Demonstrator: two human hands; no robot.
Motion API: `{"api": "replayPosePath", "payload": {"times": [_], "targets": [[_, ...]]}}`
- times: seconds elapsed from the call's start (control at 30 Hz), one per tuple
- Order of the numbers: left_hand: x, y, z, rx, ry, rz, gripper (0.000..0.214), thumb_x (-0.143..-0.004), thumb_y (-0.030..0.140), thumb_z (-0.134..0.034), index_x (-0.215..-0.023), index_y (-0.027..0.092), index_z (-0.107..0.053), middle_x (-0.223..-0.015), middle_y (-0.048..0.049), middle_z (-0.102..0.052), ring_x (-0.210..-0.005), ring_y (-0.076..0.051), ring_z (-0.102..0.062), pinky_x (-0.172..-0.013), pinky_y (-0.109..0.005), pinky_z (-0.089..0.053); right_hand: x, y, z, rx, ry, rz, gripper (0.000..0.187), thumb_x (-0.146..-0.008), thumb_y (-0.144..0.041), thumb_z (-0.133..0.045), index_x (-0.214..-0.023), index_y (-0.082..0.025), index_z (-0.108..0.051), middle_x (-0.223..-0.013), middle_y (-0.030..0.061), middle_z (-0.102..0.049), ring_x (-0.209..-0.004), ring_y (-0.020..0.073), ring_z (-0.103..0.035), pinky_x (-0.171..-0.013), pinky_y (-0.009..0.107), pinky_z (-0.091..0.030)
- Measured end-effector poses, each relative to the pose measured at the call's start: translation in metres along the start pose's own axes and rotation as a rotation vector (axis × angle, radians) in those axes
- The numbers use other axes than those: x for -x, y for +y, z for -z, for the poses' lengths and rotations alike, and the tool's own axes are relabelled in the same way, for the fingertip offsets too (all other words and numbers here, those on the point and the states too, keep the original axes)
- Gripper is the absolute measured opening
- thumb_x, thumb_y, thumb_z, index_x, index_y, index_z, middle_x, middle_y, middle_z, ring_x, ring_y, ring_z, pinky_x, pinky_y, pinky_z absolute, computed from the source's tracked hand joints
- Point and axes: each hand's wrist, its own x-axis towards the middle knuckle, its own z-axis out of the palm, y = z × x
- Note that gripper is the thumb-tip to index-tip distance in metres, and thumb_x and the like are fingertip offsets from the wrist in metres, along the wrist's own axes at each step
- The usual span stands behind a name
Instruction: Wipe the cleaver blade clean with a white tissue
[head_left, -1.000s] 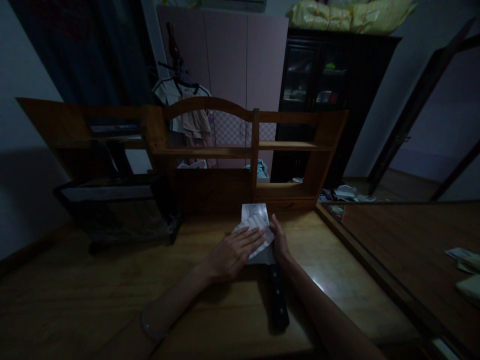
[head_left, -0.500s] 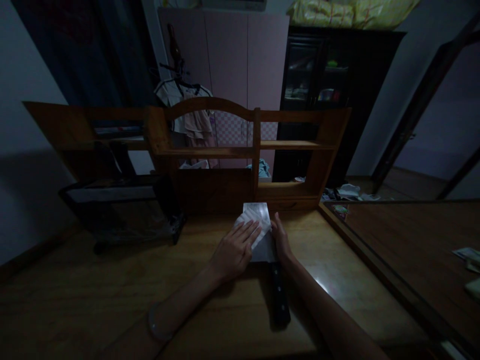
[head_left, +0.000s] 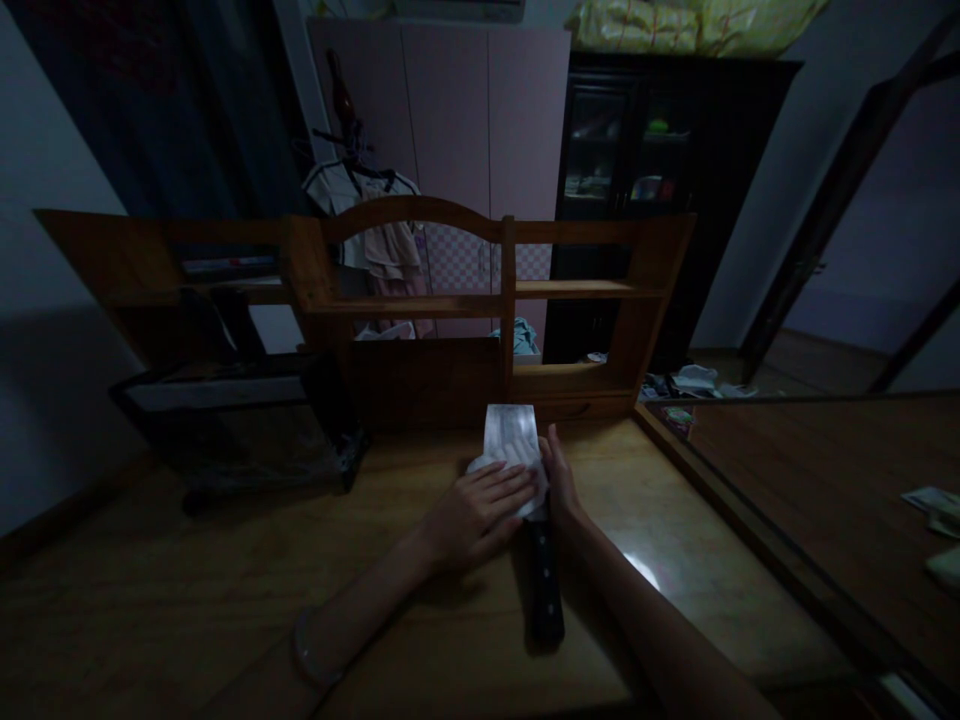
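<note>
A cleaver (head_left: 510, 424) with a broad grey blade points away from me above the wooden desk. Its black riveted handle (head_left: 546, 588) extends toward me, held by neither hand. My left hand (head_left: 480, 508) presses a white cloth or tissue (head_left: 534, 462) against the lower half of the blade, fingers laid across it. Along the blade's right edge, my right hand (head_left: 562, 482) steadies the cleaver with its thumb side up; most of its fingers are hidden behind the blade.
The wooden desk (head_left: 360, 610) carries a shelf unit (head_left: 420, 304) along its back. A black-framed box-like object (head_left: 247, 430) stands at the left. Beyond the desk's right edge is a brown surface (head_left: 795, 460) with papers on it.
My left hand has drawn the cloth down the blade toward the handle, baring more of the far end. The handle has swung slightly left; my right hand stays at the edge.
</note>
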Motion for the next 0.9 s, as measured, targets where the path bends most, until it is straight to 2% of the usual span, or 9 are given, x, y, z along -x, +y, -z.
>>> {"api": "replayPosePath", "payload": {"times": [0.17,0.3,0.4,0.53,0.67,0.77,0.9], "targets": [[0.007,-0.004,-0.005,-0.028,0.187,0.06,0.042,-0.096,0.018,-0.036,-0.132,0.018,-0.056,-0.137,-0.0062,-0.057,-0.131,-0.02,-0.048,-0.109,-0.04,-0.041,0.0,-0.001,-0.002,-0.07,0.019,0.067,0.052,-0.075,-0.068,-0.06,-0.091,-0.019,-0.069,-0.096,0.0059,-0.075,-0.105,0.0265,-0.065,-0.088,0.035,-0.053],[0.011,-0.007,-0.009,-0.012,0.292,0.098,0.042,-0.093,0.013,-0.036,-0.124,0.017,-0.063,-0.128,-0.0065,-0.063,-0.125,-0.02,-0.055,-0.104,-0.039,-0.047,0.002,-0.003,-0.005,-0.108,-0.056,0.037,0.058,-0.072,-0.07,-0.061,-0.09,-0.017,-0.071,-0.092,0.0088,-0.076,-0.097,0.0287,-0.069,-0.089,0.039,-0.052],[0.009,-0.007,-0.008,-0.01,0.253,0.042,0.043,-0.09,0.014,-0.038,-0.127,0.016,-0.06,-0.132,-0.0076,-0.061,-0.128,-0.021,-0.052,-0.108,-0.042,-0.042,0.001,-0.002,-0.003,-0.103,-0.089,0.022,0.056,-0.074,-0.069,-0.061,-0.091,-0.017,-0.071,-0.091,0.0082,-0.076,-0.095,0.0281,-0.069,-0.088,0.039,-0.052],[0.004,-0.003,-0.006,0.041,0.1,-0.051,0.05,-0.089,0.02,-0.043,-0.138,0.015,-0.051,-0.142,-0.0094,-0.051,-0.135,-0.022,-0.043,-0.114,-0.044,-0.035,-0.005,0.004,0.006,-0.104,-0.028,0.059,0.047,-0.076,-0.062,-0.064,-0.093,-0.018,-0.069,-0.095,0.0037,-0.075,-0.1,0.0228,-0.067,-0.089,0.032,-0.051],[0.0,0.001,-0.004,0.091,0.046,-0.087,0.053,-0.09,0.025,-0.045,-0.142,0.017,-0.045,-0.146,-0.0086,-0.046,-0.137,-0.022,-0.04,-0.116,-0.045,-0.031,-0.011,0.008,0.012,-0.099,0.026,0.056,0.046,-0.074,-0.06,-0.067,-0.092,-0.018,-0.068,-0.094,0.0029,-0.075,-0.099,0.0214,-0.068,-0.085,0.029,-0.052],[0.003,0.0,-0.004,0.086,0.103,-0.102,0.047,-0.092,0.021,-0.041,-0.137,0.016,-0.051,-0.14,-0.0088,-0.053,-0.132,-0.022,-0.047,-0.113,-0.045,-0.036,-0.01,0.006,0.008,-0.106,0.007,0.039,0.051,-0.072,-0.064,-0.066,-0.09,-0.016,-0.068,-0.092,0.0047,-0.075,-0.096,0.0229,-0.069,-0.087,0.031,-0.052],[0.01,-0.004,-0.006,0.073,0.282,-0.072,0.041,-0.091,0.014,-0.038,-0.124,0.014,-0.062,-0.127,-0.01,-0.064,-0.123,-0.022,-0.057,-0.104,-0.042,-0.047,-0.003,0.001,0.0,-0.139,-0.086,0.004,0.057,-0.074,-0.07,-0.06,-0.092,-0.016,-0.07,-0.093,0.0067,-0.076,-0.092,0.026,-0.07,-0.089,0.036,-0.052]]}}
